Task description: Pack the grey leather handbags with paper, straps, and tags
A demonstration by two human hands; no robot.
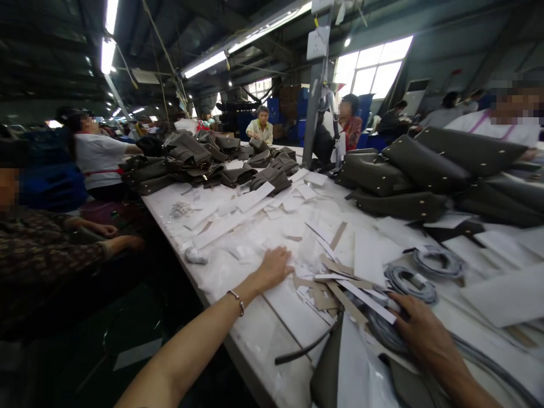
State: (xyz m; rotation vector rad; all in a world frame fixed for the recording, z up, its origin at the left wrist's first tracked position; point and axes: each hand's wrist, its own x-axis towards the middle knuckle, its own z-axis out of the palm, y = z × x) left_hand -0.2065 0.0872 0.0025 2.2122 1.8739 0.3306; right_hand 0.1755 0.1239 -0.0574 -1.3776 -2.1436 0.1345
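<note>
My left hand [275, 266] lies flat on the white worktable [272, 334], fingers together and stretched toward a heap of white and tan paper strips [340, 283]. A thin bracelet sits on that wrist. My right hand [419, 326] rests palm down on grey straps [385, 334] and on the end of a white strip, fingers spread. Just below it lies a dark grey bag piece [335, 368] with a black cord. Neither hand grips anything.
Coiled grey straps [425, 269] lie right of the strips. Piles of dark grey handbags [425, 170] stand at the right and at the far left [191, 161]. Seated people line the left side; others work at the back. A pole [317, 90] rises mid-table.
</note>
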